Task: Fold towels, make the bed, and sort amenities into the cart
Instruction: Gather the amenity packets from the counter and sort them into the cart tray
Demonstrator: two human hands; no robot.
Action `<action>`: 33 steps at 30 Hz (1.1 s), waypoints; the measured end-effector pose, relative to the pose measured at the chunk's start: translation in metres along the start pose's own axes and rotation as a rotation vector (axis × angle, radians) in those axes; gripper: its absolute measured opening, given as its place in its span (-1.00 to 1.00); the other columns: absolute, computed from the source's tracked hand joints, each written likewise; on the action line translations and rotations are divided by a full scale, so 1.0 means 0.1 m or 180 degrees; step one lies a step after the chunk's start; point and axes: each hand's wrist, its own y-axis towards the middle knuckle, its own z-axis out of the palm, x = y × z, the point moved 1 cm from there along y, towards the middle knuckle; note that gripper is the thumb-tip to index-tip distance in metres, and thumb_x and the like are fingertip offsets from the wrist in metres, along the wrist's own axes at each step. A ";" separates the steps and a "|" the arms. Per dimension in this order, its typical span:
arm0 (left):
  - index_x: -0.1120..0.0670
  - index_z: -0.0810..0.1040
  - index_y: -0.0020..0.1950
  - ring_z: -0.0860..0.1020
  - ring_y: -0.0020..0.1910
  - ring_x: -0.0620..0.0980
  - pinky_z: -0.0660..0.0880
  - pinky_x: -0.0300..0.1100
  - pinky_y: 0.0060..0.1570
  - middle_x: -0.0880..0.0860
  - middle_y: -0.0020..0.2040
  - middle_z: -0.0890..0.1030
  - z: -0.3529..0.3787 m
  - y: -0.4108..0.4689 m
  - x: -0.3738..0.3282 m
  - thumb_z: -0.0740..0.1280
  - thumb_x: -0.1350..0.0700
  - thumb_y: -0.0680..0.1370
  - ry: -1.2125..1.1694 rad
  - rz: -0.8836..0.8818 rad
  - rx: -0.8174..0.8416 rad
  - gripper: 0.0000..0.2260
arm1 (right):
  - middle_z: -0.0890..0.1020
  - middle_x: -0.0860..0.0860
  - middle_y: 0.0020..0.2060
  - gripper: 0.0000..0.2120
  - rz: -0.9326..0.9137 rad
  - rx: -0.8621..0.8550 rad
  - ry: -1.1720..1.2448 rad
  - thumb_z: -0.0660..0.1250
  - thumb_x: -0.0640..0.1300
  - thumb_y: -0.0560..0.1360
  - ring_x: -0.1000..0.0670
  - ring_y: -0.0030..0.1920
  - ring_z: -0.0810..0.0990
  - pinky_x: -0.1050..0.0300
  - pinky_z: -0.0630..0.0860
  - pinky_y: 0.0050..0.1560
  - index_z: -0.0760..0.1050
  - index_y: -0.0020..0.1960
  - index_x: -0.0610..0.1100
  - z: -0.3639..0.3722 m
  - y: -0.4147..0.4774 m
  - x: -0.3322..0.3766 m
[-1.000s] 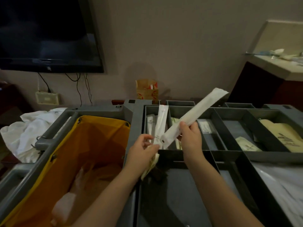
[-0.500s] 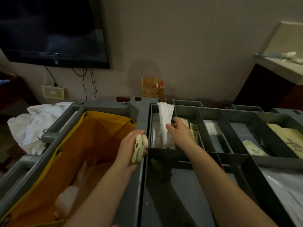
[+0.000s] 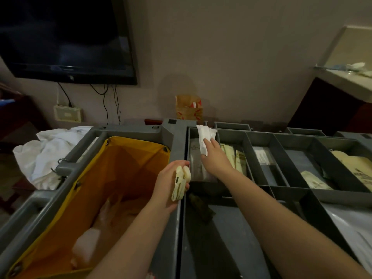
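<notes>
Risks, near to far:

- Left hand (image 3: 167,187) is clamped on a small stack of cream packets (image 3: 181,183), thumb on top and fingers curled under. The stack hangs right over the cart (image 3: 175,137) rim, between the yellow bag (image 3: 112,184) and the tray side. The grip looks loose and the lowest packet pokes out below. If it slips it prob falls into the bag w/ the trash, and it'd be hard to spot there.
- Right hand (image 3: 216,160) is reaching into the far-left slot w/ fingers laid along the white sachets (image 3: 202,137). Can't tell if it's pinching them or just pushing them in.
- The sachets aren't seated. Their top ends ride up the slot's back wall and stick out above it, and they look too long to lie flat there. If let go now they could tip over the back edge or lean across the divider (image 3: 219,135) into the next slot w/ the tan packs (image 3: 239,162), which would be a mis-sort.
- Light is dim and the packs already in the slot are barely readable, so it's easy to put them in the wrong bin.
</notes>
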 end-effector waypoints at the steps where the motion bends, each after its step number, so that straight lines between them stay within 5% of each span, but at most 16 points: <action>1: 0.16 0.58 -0.08 0.46 -0.39 -0.03 0.43 -0.32 -0.51 0.11 -0.27 0.49 -0.02 0.00 -0.02 0.29 0.16 0.54 -0.0072 0.0017 -0.0037 -0.89 | 0.02 -0.04 0.55 -0.44 0.0089 0.0136 -0.0162 0.15 -0.09 0.62 -0.17 0.50 0.13 -0.07 0.23 0.42 0.01 0.55 -0.05 0.06 0.11 0.02; 5: 0.16 0.58 -0.09 0.46 -0.38 -0.04 0.42 -0.32 -0.49 0.11 -0.25 0.49 -0.05 0.03 -0.03 0.30 0.15 0.54 -0.0181 0.0055 -0.0104 -0.89 | 0.43 -0.17 0.26 -0.58 0.0540 0.0880 -0.0793 0.18 -0.10 0.60 -0.16 0.16 0.49 0.07 0.44 -0.02 0.30 0.41 -0.21 0.26 0.22 0.16; 7: 0.16 0.58 -0.10 0.46 -0.38 -0.04 0.42 -0.32 -0.48 0.10 -0.26 0.50 -0.05 0.03 -0.03 0.28 0.15 0.55 -0.0220 0.0056 -0.0077 -0.88 | 0.48 -0.18 0.18 -0.57 0.0621 0.0762 -0.0593 0.13 -0.01 0.62 -0.15 0.13 0.50 0.05 0.44 0.03 0.31 0.43 -0.17 0.19 0.15 0.18; 9: 0.16 0.58 -0.11 0.47 -0.39 -0.05 0.43 -0.32 -0.49 0.10 -0.27 0.50 -0.05 0.04 -0.02 0.27 0.16 0.56 -0.0259 0.0103 -0.0073 -0.86 | 0.38 -0.17 0.38 -0.54 0.0412 0.0437 -0.0427 0.08 -0.02 0.64 -0.17 0.32 0.40 0.02 0.39 0.22 0.18 0.50 -0.11 0.06 0.04 0.15; 12: 0.15 0.58 -0.13 0.47 -0.42 -0.07 0.44 -0.33 -0.50 0.08 -0.29 0.50 -0.03 0.06 -0.02 0.24 0.16 0.58 -0.0247 0.0151 -0.0093 -0.84 | 0.44 -0.06 0.36 -0.62 0.0214 -0.0123 0.0680 0.11 -0.07 0.63 -0.05 0.31 0.43 0.11 0.40 0.17 0.32 0.44 -0.06 -0.11 -0.25 0.07; 14: 0.14 0.58 -0.10 0.45 -0.43 -0.06 0.42 -0.31 -0.49 0.09 -0.30 0.49 0.00 0.05 0.00 0.23 0.15 0.58 -0.0151 0.0141 -0.0078 -0.84 | 0.59 0.00 0.12 -0.75 0.0066 -0.0276 0.1516 0.14 -0.08 0.62 0.03 0.11 0.55 0.22 0.47 0.01 0.48 0.24 -0.02 -0.19 -0.50 0.10; 17: 0.12 0.59 0.03 0.49 -0.33 0.00 0.44 -0.23 -0.38 0.12 -0.22 0.53 0.07 0.04 0.06 0.22 0.12 0.59 0.0109 0.0157 -0.0082 -0.82 | 0.61 0.06 -0.09 -0.88 -0.0176 -0.0153 0.2323 0.17 -0.05 0.61 0.06 -0.04 0.59 0.25 0.51 -0.12 0.48 0.02 0.06 -0.23 -0.92 0.21; 21: 0.10 0.55 0.09 0.59 -0.07 0.08 0.52 -0.11 -0.15 0.17 -0.01 0.58 0.14 0.00 0.16 0.19 0.09 0.61 0.0291 0.0148 -0.0095 -0.81 | 0.55 0.08 0.05 -0.87 -0.0374 0.0119 0.2819 0.22 0.02 0.56 0.09 0.01 0.59 0.29 0.53 -0.19 0.39 0.09 0.19 -0.17 -1.34 0.29; 25: 0.22 0.48 0.20 0.55 -0.22 -0.08 0.52 -0.24 -0.34 0.09 -0.11 0.54 0.28 -0.13 0.21 0.14 0.19 0.63 0.0323 0.0469 0.0000 -0.78 | 0.45 0.21 0.07 -0.65 -0.0533 -0.0039 0.2461 0.39 -0.01 0.45 0.18 0.03 0.53 0.33 0.55 -0.19 0.32 0.12 0.23 -0.08 -1.52 0.27; 29: 0.12 0.54 0.14 0.62 -0.10 0.08 0.54 -0.08 -0.27 0.16 -0.06 0.63 0.53 -0.30 0.20 0.23 -0.01 0.59 -0.0002 0.0058 0.0211 -0.75 | 0.52 0.21 -0.02 -0.76 -0.0363 -0.0406 0.2789 0.28 -0.13 0.55 0.15 0.02 0.56 0.27 0.58 -0.10 0.38 0.04 0.22 -0.28 -1.54 0.03; 33: 0.16 0.51 0.10 0.65 -0.12 0.03 0.61 -0.09 -0.15 0.13 -0.07 0.67 0.82 -0.42 0.33 0.24 -0.02 0.56 0.0059 0.0321 0.0582 -0.73 | 0.62 0.06 0.02 -0.81 -0.0271 -0.0405 0.3379 0.23 -0.17 0.58 0.07 0.01 0.63 0.22 0.61 -0.15 0.49 0.08 0.10 -0.63 -1.56 -0.40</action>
